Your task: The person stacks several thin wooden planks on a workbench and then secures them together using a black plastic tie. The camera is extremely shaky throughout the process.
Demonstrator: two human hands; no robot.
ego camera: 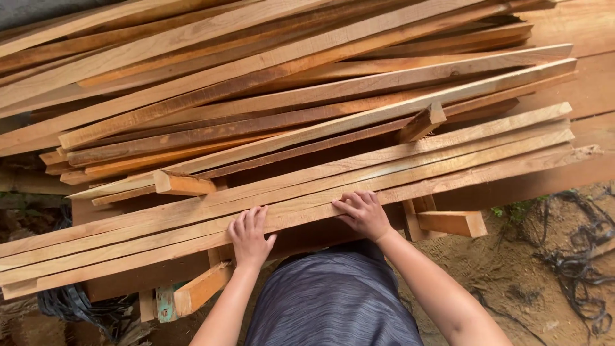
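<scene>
A big pile of long, rough-sawn wooden slats (288, 83) lies across the view, tilted up to the right. My left hand (249, 237) rests on the nearest slat (128, 256) at the pile's front edge, fingers curled over its top and thumb below. My right hand (364, 213) lies a little further right on the same front slats (487, 170), fingers spread flat on the wood and wrapped at the edge. Both arms reach up from below, over my grey striped clothing (333, 301).
Short wood offcuts stick out under the pile: one block (453, 223) at right, another (202, 288) at lower left, a small block (182, 184) on top. Sandy ground (512, 269) with black tangled cords (576, 256) lies at right. More dark cords (77, 304) sit lower left.
</scene>
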